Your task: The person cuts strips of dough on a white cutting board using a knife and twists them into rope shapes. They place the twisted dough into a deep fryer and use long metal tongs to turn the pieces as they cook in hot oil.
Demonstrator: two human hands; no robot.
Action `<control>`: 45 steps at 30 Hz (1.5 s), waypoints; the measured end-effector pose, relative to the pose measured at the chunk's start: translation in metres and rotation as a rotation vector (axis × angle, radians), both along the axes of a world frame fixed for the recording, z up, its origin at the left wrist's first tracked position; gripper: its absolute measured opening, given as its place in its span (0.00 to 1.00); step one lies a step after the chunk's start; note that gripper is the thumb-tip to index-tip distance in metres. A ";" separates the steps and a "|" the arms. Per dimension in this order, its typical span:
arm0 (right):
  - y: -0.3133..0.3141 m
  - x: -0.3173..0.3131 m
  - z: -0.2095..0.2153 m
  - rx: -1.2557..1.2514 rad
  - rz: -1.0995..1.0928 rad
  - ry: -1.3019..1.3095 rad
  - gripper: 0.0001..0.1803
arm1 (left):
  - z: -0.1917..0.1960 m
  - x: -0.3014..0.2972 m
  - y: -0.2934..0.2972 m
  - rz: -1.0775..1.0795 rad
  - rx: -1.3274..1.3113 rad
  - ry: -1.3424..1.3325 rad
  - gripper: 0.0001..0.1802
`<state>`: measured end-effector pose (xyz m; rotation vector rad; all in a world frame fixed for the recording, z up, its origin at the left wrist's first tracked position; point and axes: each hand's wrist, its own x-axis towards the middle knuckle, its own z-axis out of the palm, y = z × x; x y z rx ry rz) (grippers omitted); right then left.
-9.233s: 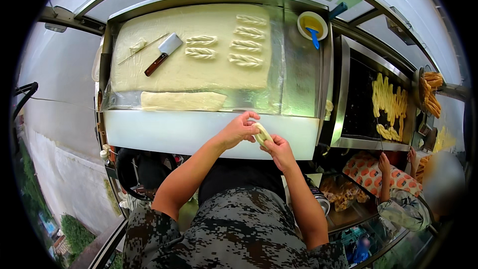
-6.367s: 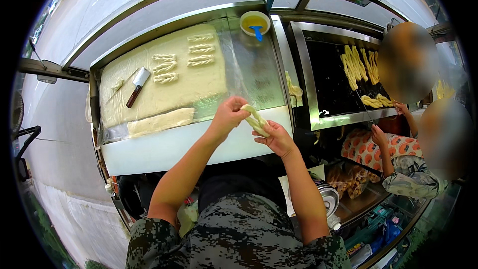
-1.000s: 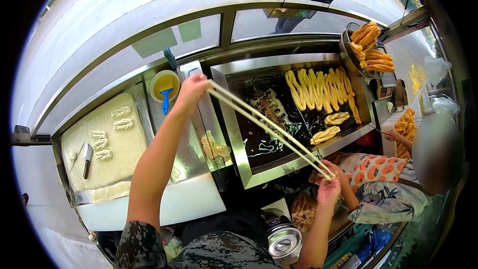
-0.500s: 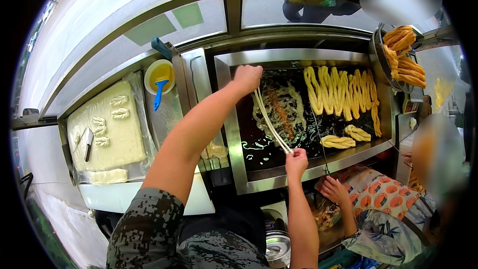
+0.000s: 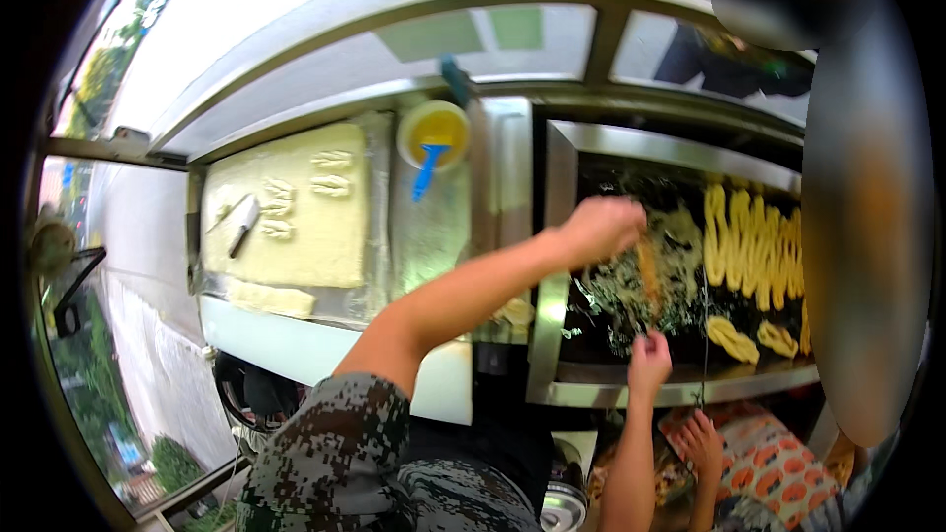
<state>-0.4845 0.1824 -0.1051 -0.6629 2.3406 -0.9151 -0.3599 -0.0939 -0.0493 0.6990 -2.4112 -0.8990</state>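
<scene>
a street-food stall: oil fryer (image 5: 601,393), dough slab (image 5: 305,251), pavement (image 5: 296,25) outside.

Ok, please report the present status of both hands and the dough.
Left hand, right hand over fryer; blurred, hold unclear. Dough strips in fryer, right of both hands. Close to right hand: thin dark rod, co-worker's hand.

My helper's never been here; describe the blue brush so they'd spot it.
Left of the dark frying vat lies a wide dough slab. Just past its back right corner stands a pale bowl. The brush pokes over its near rim, brighter blue than the teal handle behind.
</scene>
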 end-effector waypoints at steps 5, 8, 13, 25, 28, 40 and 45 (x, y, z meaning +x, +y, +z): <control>0.063 0.066 0.070 -0.246 -0.040 -0.088 0.05 | 0.064 0.219 0.038 0.625 0.091 0.200 0.04; 0.091 0.103 0.076 -0.182 -0.019 -0.092 0.04 | 0.013 0.380 -0.028 1.170 0.009 0.121 0.15; 0.074 0.164 0.082 -0.166 0.075 -0.130 0.05 | -0.033 0.507 -0.102 1.160 0.408 -0.136 0.14; -0.065 0.259 0.107 -0.277 0.267 -0.050 0.15 | 0.096 0.412 -0.033 0.491 0.440 0.166 0.03; -0.096 0.288 0.117 -0.448 0.066 -0.548 0.23 | 0.166 0.365 0.027 0.341 0.806 0.248 0.11; -0.013 0.244 0.139 -0.545 -0.183 -1.117 0.15 | 0.120 0.287 0.145 0.229 1.363 0.452 0.11; 0.032 0.196 0.094 -0.689 -0.662 -0.753 0.13 | 0.103 0.265 0.155 0.344 1.499 0.425 0.10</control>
